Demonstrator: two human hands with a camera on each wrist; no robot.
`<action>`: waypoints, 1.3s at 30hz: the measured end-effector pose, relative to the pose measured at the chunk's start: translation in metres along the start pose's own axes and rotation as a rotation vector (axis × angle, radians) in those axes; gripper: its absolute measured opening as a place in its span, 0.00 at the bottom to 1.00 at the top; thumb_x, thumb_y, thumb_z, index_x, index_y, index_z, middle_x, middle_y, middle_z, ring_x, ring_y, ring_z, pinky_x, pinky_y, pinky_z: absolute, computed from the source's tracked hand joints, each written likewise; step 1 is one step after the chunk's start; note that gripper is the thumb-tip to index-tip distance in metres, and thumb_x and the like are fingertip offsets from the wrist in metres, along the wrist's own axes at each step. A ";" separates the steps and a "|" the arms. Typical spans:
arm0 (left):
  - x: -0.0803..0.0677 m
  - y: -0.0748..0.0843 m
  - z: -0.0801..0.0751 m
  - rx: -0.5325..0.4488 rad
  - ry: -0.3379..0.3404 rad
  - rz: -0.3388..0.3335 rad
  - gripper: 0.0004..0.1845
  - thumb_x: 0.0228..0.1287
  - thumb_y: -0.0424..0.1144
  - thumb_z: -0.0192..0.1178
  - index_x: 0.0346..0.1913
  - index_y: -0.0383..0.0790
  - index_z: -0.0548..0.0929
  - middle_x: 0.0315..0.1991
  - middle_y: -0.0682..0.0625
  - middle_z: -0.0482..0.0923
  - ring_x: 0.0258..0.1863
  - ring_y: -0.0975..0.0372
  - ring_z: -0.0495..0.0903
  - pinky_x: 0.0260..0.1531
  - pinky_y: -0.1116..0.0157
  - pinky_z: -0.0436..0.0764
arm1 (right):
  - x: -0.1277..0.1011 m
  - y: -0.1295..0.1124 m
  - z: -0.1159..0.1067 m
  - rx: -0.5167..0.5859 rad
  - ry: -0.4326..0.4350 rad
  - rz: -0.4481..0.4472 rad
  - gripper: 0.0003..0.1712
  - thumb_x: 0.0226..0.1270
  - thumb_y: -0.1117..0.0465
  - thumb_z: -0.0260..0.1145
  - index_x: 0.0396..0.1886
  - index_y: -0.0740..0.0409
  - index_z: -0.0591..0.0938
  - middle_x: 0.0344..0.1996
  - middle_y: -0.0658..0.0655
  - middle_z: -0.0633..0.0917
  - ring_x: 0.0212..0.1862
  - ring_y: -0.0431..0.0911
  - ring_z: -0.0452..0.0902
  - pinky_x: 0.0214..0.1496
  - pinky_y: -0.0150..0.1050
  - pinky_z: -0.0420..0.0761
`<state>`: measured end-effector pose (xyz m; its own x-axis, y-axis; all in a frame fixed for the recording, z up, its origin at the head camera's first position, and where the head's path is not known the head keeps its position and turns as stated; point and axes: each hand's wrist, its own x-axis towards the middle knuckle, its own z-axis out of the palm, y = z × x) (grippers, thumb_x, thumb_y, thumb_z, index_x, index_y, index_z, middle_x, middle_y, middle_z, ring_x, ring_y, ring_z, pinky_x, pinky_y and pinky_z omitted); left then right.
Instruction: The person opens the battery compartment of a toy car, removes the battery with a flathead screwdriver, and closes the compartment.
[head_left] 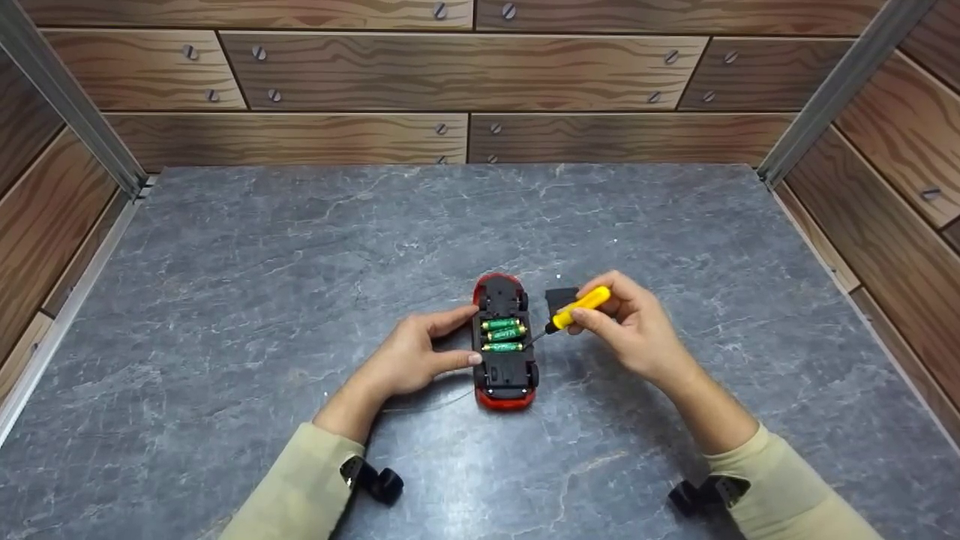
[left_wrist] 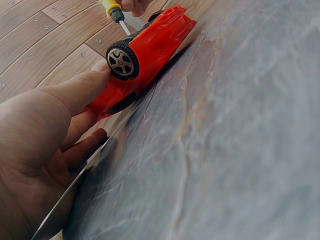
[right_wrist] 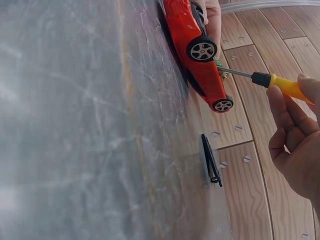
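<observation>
Now, red toy car [head_left: 505, 345] lies upside down near middle of grey stone-look table [head_left: 225, 300], underside up, battery bay open — three green batteries [head_left: 502, 335] side by side inside. Left hand [head_left: 409, 358] grips car's side, thumb and fingers curled against it. Right hand [head_left: 630, 322] pinches yellow-handled screwdriver [head_left: 574, 309], metal tip reaching into bay at batteries. Small black cover [head_left: 559, 298] lies flat on table just beside car, behind screwdriver. Wood-grain walls [head_left: 465, 75] enclose table.
</observation>
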<state>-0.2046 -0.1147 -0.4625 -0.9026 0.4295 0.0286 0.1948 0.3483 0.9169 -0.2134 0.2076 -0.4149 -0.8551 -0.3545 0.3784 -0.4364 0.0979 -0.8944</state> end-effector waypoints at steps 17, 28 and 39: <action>0.001 -0.002 0.001 0.006 0.003 0.007 0.40 0.63 0.47 0.77 0.77 0.44 0.74 0.74 0.48 0.74 0.75 0.57 0.70 0.78 0.55 0.63 | -0.008 0.006 0.000 0.070 0.061 0.034 0.10 0.72 0.80 0.65 0.48 0.80 0.75 0.35 0.65 0.88 0.33 0.49 0.89 0.40 0.44 0.91; 0.000 -0.003 0.000 0.005 0.006 0.010 0.40 0.64 0.47 0.77 0.77 0.44 0.74 0.74 0.47 0.74 0.75 0.57 0.71 0.78 0.56 0.63 | -0.012 0.013 -0.003 0.139 0.061 0.014 0.11 0.73 0.80 0.63 0.49 0.84 0.72 0.36 0.65 0.89 0.34 0.49 0.90 0.43 0.41 0.91; 0.001 -0.002 0.001 0.005 0.003 0.012 0.40 0.65 0.45 0.77 0.77 0.42 0.74 0.74 0.47 0.74 0.75 0.59 0.70 0.78 0.58 0.63 | -0.015 0.009 -0.002 0.132 0.113 0.099 0.12 0.72 0.80 0.64 0.50 0.82 0.73 0.39 0.69 0.89 0.35 0.51 0.90 0.48 0.44 0.90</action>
<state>-0.2054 -0.1139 -0.4647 -0.9012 0.4315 0.0412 0.2079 0.3470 0.9145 -0.2050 0.2158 -0.4283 -0.9214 -0.2414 0.3045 -0.3141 0.0017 -0.9494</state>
